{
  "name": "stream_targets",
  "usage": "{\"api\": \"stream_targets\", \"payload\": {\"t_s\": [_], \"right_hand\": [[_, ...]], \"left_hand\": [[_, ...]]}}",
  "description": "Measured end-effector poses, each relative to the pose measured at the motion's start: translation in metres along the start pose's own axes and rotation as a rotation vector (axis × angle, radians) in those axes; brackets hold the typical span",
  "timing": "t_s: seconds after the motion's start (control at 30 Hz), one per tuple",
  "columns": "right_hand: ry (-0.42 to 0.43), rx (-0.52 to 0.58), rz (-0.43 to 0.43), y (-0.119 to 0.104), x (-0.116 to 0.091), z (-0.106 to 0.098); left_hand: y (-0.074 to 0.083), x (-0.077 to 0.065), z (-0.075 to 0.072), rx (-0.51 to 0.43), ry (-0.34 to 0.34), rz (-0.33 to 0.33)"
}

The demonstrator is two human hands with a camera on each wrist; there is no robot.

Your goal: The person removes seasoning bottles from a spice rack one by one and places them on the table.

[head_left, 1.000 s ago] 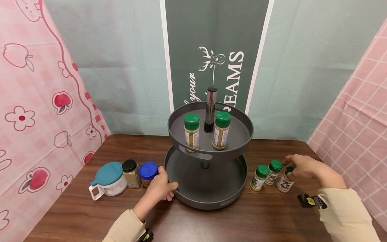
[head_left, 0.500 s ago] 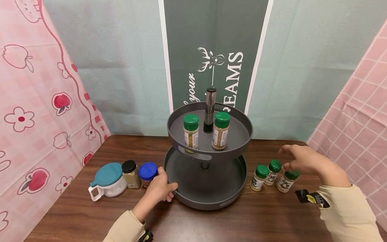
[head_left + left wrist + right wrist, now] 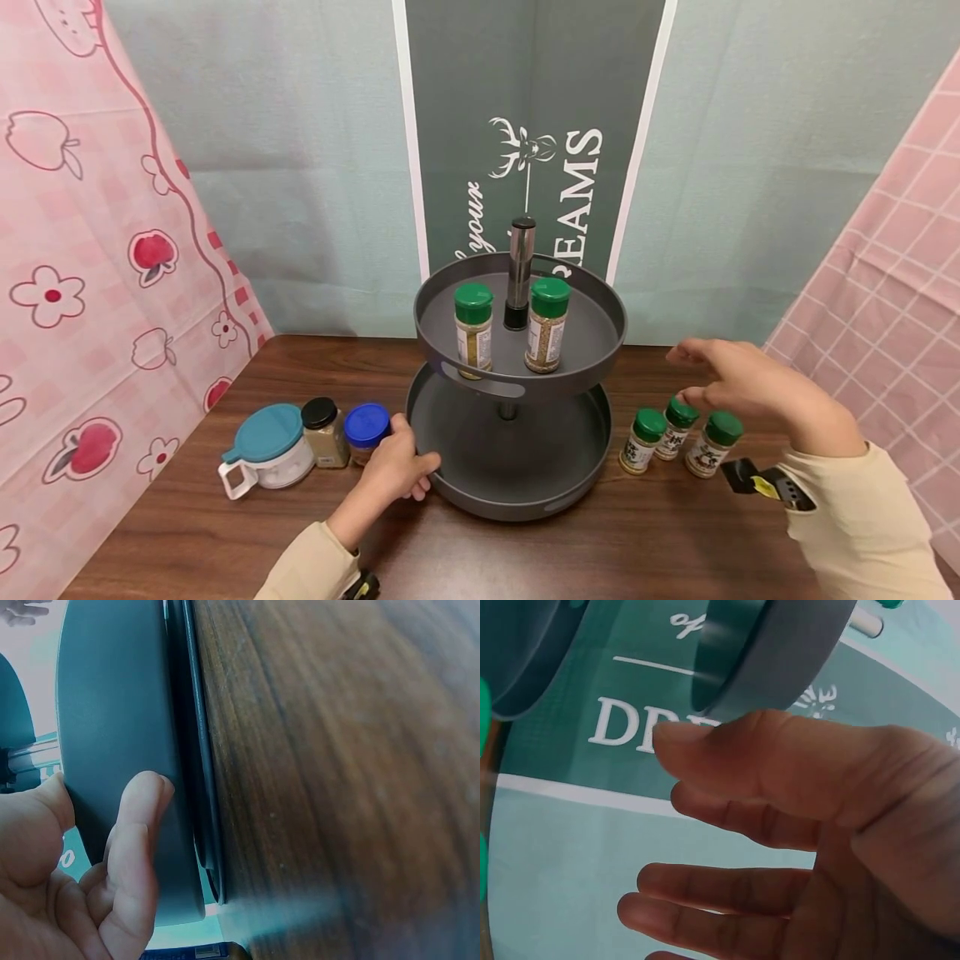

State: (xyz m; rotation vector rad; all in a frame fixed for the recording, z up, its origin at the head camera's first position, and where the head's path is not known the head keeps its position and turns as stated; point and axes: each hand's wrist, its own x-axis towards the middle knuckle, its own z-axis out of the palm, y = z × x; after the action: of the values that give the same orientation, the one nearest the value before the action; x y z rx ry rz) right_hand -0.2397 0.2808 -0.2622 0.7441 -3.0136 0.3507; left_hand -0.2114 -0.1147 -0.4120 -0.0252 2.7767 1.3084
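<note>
A dark grey two-tier round tray (image 3: 525, 506) stands mid-table. My left hand (image 3: 395, 462) holds its lower tier at the left, the thumb at the rim and the fingers (image 3: 135, 847) against the outer wall. On the upper tier (image 3: 585, 333) stand two green-capped spice jars, a left one (image 3: 472, 342) and a right one (image 3: 545, 337). Three smaller green-capped spice jars, at left (image 3: 635, 454), centre (image 3: 672, 440) and right (image 3: 703, 460), stand right of the tray. Over them hovers my right hand (image 3: 757, 387), fingers extended and thumb apart, with nothing in its grasp.
Left of the tray stand a blue-lidded jar (image 3: 367, 427), a black-capped jar (image 3: 327, 442) and a white handled pot (image 3: 288, 468) with a teal lid (image 3: 268, 431). A fabric backdrop (image 3: 330, 208) hangs behind the wooden table (image 3: 615, 550), with pink cloths at both sides.
My right hand has let go of the rightmost small spice jar, risen and shifted left over the small jars. The left hand keeps its place on the lower tier.
</note>
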Motion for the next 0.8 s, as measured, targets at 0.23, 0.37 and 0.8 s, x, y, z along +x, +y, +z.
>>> {"api": "stream_targets", "payload": {"t_s": [0.23,0.37,0.8], "right_hand": [[0.054,-0.032,-0.052,-0.014,0.003,-0.009],[0.091,-0.034,-0.080,-0.023,0.003,-0.013],[0.117,0.008,-0.097,-0.051,0.011,-0.026]], "left_hand": [[0.001,0.000,0.000,0.009,-0.006,-0.008],[0.001,0.000,0.000,0.012,-0.011,-0.010],[0.002,0.000,-0.001,0.019,-0.013,-0.014]]}}
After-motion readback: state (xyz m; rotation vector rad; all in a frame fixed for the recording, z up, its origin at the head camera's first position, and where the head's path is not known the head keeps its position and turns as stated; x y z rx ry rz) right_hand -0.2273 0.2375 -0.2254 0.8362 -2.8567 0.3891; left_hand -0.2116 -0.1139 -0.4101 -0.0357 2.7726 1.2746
